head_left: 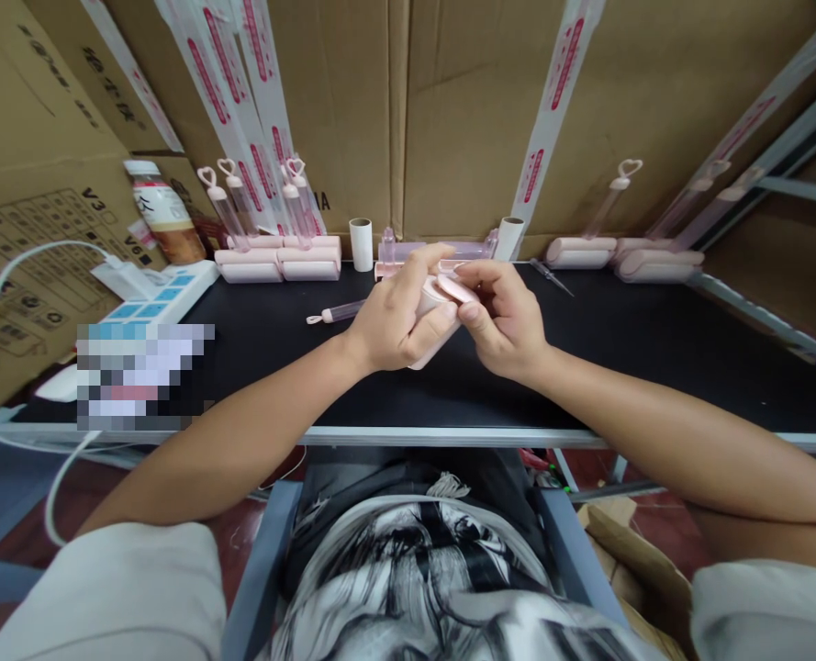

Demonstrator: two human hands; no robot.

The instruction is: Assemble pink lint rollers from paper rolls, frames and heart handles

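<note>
Above the middle of the black table, my left hand (400, 317) is closed around a pale pink lint roller head (433, 352). My right hand (508, 319) pinches a round pink end cap (457, 290) at the top of that head. The cap sits tilted there; whether it is attached is hidden by my fingers. Just left of my left hand, a clear lint roller handle with a loop end (340, 313) lies on the table. Behind my hands are clear purplish plastic parts (473, 250), partly hidden.
Lint rollers with heart-topped handles stand at the back left (311, 259) and back right (582, 252). White paper rolls (362, 245) stand by the cardboard. A screwdriver (552, 276) lies right of my hands. At left are a drink bottle (164, 216) and a power strip (156, 308).
</note>
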